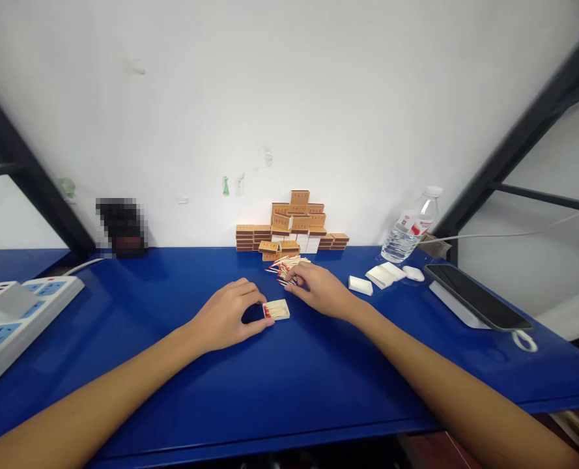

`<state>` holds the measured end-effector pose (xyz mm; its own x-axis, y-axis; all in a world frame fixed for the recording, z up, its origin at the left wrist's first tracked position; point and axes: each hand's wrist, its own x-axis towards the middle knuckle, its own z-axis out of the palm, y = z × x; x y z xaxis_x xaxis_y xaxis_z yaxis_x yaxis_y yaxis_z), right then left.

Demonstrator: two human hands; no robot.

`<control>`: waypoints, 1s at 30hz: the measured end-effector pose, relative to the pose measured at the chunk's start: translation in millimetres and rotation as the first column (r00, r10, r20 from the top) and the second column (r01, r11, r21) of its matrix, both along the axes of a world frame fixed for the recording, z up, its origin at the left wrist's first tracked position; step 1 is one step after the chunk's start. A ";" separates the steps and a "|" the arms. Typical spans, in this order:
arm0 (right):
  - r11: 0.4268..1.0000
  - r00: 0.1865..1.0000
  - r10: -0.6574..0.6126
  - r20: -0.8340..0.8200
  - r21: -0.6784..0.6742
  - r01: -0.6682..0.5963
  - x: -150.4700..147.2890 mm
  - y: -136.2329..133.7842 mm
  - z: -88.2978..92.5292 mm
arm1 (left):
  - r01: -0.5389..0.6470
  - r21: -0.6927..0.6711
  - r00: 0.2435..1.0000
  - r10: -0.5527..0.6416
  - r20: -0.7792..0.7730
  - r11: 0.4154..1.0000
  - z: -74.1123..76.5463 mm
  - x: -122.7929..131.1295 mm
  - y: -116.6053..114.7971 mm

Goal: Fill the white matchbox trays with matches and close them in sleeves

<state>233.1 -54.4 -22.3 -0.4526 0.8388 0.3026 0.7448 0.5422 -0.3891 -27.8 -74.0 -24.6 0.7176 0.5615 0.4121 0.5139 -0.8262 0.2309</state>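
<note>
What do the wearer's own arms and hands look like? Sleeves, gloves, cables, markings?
Two bare human hands, left hand and right hand, each with a thumb and slender fingers. No gloves, rings or wristbands show. The left forearm and right forearm widen from slim wrists, with no sleeves in frame. No cables or large markings on either.

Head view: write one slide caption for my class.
Left hand touching a matchbox tray, right hand at a pile of loose matches.

Matches [285, 262] — cream, red-tipped; tray [280, 318] — white; matchboxes [299, 223] orange-brown, red-lettered; table [318, 384] deep blue; bottle cap [434, 191] white.
</note>
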 end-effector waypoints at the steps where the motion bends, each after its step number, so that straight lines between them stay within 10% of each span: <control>1: 1.000 1.000 -0.023 0.015 0.005 0.023 0.7 5.0 -2.7 | 0.001 -0.002 1.000 -0.001 0.001 1.000 -0.2 0.1 -0.1; 15: 0.982 0.976 -0.061 0.208 -0.165 0.097 -1.7 2.9 -1.6 | -0.011 -0.006 1.000 0.011 -0.014 1.000 0.4 -0.9 0.7; 30: 0.978 0.969 0.172 0.179 -0.152 -0.146 -22.8 -32.4 8.3 | -0.009 -0.002 1.000 0.009 -0.010 1.000 1.0 0.1 0.1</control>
<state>210.3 -86.8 -14.0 -0.6214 0.7788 0.0861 0.7206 0.6112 -0.3273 -27.7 -73.9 -23.6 0.7163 0.5690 0.4038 0.5240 -0.8209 0.2272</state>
